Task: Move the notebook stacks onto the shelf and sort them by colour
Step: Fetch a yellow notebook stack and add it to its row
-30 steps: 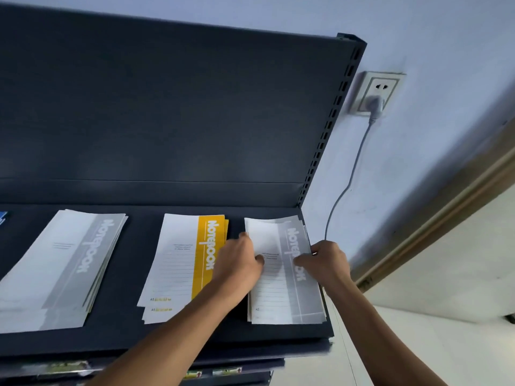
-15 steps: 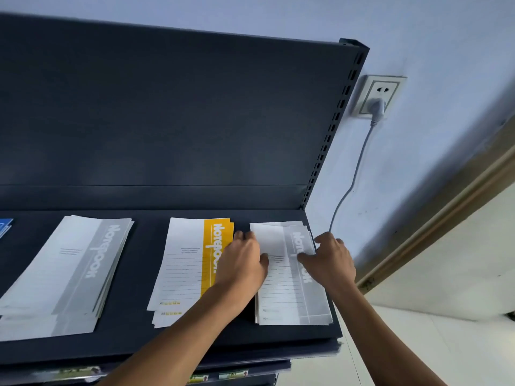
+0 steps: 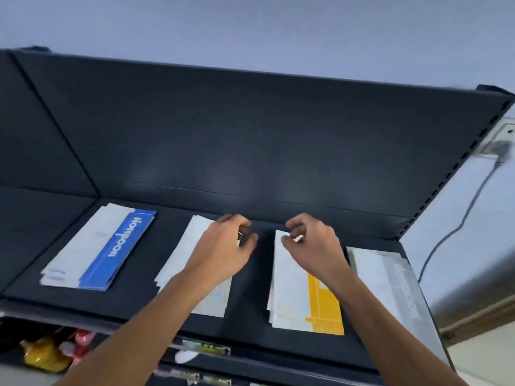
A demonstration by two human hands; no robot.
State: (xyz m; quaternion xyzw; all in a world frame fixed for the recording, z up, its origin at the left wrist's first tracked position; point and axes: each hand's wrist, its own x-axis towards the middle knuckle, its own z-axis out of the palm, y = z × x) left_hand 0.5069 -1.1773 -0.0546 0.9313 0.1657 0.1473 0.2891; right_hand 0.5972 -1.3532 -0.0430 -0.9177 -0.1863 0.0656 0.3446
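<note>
Both hands have slid left off the grey stack at the right end, so now four notebook stacks show on the shelf: one blue stack far left, one grey stack, one yellow stack, and one more grey stack far right. Left hand hovers over the middle grey one, fingers loosely curled, holding nothing. Right hand is curled over the yellow stack's top edge, maybe touching it, can't tell.
</note>
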